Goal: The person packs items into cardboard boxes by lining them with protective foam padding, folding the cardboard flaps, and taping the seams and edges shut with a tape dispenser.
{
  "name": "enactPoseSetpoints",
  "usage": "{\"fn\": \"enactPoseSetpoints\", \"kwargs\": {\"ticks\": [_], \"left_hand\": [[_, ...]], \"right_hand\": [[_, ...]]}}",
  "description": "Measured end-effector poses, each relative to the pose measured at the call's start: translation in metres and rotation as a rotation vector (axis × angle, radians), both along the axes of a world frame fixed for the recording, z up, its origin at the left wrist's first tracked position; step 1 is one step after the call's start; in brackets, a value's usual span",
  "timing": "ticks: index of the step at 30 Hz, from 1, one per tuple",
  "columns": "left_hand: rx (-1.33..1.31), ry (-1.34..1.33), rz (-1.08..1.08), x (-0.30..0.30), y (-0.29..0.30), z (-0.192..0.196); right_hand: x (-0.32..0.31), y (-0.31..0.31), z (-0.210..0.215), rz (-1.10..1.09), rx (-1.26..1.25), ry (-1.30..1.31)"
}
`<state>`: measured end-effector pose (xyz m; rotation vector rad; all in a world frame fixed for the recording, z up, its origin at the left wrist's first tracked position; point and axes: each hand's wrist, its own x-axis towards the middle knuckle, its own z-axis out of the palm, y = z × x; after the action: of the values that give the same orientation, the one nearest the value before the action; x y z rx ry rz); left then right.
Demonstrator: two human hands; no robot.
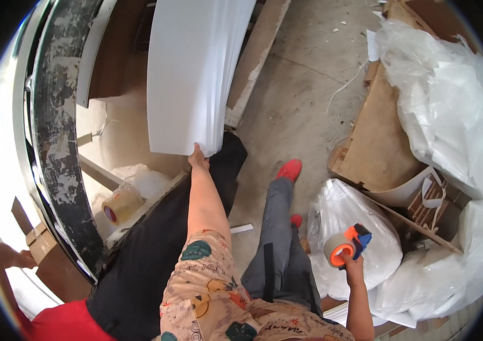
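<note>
patterned sleeve (198, 278) nearest my remote camera, i have the left hand (199, 157) pinched around the near edge of the stacked white sheets (187, 79), best gripped evenly lest they slide, and the right hand (354, 268) curled round a tape dispenser (359, 243) before a clear bag (380, 224) of indistinct white material.

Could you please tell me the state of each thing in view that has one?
White sheets: stacked, lower edge gripped.
Left hand: closed on the sheets.
Tape dispenser: loaded, held.
Right hand: closed on the dispenser.
Yellowish tape roll: lying on its side.
Plastic bag beside the dispenser: bulging, filled with white material.
Dark beam: scuffed in patches.
Red shoes: worn.
</note>
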<state>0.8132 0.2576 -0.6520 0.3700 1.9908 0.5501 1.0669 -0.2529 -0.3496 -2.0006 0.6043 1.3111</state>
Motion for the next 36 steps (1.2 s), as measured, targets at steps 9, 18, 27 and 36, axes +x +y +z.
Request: {"fn": "enactPoseSetpoints", "kwargs": {"ticks": [9, 18, 27, 36], "left_hand": [[-0.016, -0.082, 0.066, 0.025, -0.015, 0.099], [0.224, -0.760, -0.056, 0.088, -0.055, 0.249], [0.343, -1.207, -0.120, 0.148, -0.217, 0.435], [0.523, -0.741, -0.794, -0.095, -0.381, 0.628]], "right_hand": [[0.005, -0.038, 0.001, 0.218, -0.071, 0.009], [-0.014, -0.042, 0.040, 0.215, 0.095, -0.169], [-0.064, -0.108, 0.083, 0.024, 0.317, -0.212], [-0.036, -0.084, 0.152, -0.281, 1.504, 0.183]]}}
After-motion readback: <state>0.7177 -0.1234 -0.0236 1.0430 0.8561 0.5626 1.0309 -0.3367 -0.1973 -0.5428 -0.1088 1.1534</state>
